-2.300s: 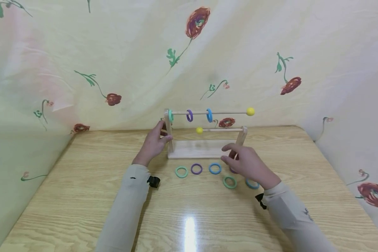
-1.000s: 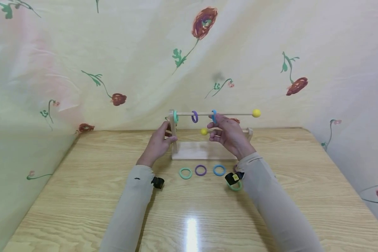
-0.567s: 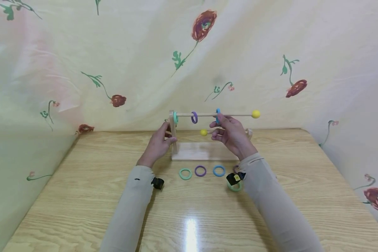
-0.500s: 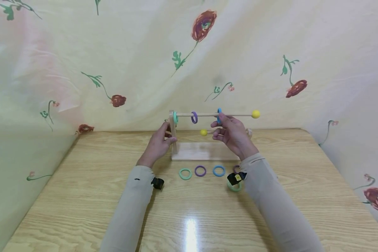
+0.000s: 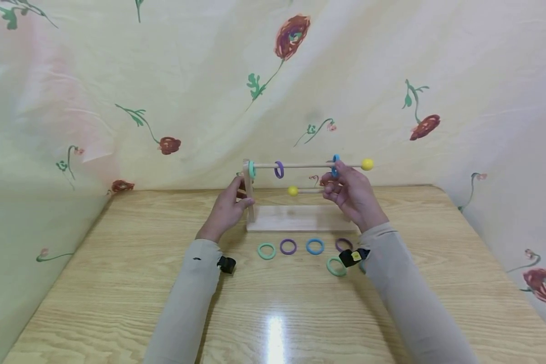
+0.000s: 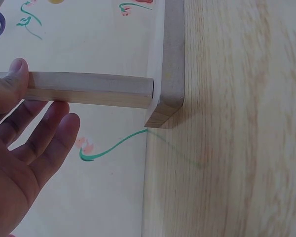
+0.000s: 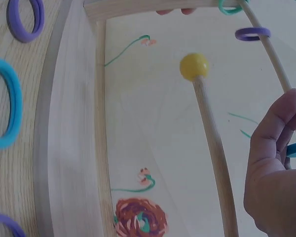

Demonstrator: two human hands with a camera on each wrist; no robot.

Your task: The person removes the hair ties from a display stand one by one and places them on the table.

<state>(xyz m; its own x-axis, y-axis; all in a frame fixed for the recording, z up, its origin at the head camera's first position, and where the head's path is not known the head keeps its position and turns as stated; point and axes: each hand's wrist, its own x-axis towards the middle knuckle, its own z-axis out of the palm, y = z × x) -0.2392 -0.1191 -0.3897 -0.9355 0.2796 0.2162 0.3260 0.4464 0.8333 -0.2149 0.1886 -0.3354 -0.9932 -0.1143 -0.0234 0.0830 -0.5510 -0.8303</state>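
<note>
My left hand [image 5: 225, 211] holds the left post [image 6: 89, 89] of a wooden ring stand, thumb on one side and fingers on the other. With thumb and fingers, my right hand [image 5: 357, 197] pinches a blue ring [image 5: 335, 158] threaded on the stand's upper rod [image 5: 305, 166]. That ring is close to the yellow ball [image 5: 367, 164] at the rod's right end. A purple ring [image 5: 279, 170] hangs further left on the same rod, and a green ring [image 5: 252, 170] sits against the post. The right hand covers the lower rod's [image 5: 310, 191] right part and the right post.
In front of the stand's base [image 5: 296, 218] lie a green ring [image 5: 266, 251], purple ring [image 5: 288, 246], blue ring [image 5: 315, 246], second purple ring [image 5: 343, 244] and second green ring [image 5: 334, 269]. Another blue ring [image 5: 363, 267] is mostly behind the right wrist. A lower yellow ball [image 5: 293, 190] ends the short rod.
My right hand rose from above the base's right side, took the blue ring on the upper rod and slid it right toward the yellow ball. My left hand stays at the post.
</note>
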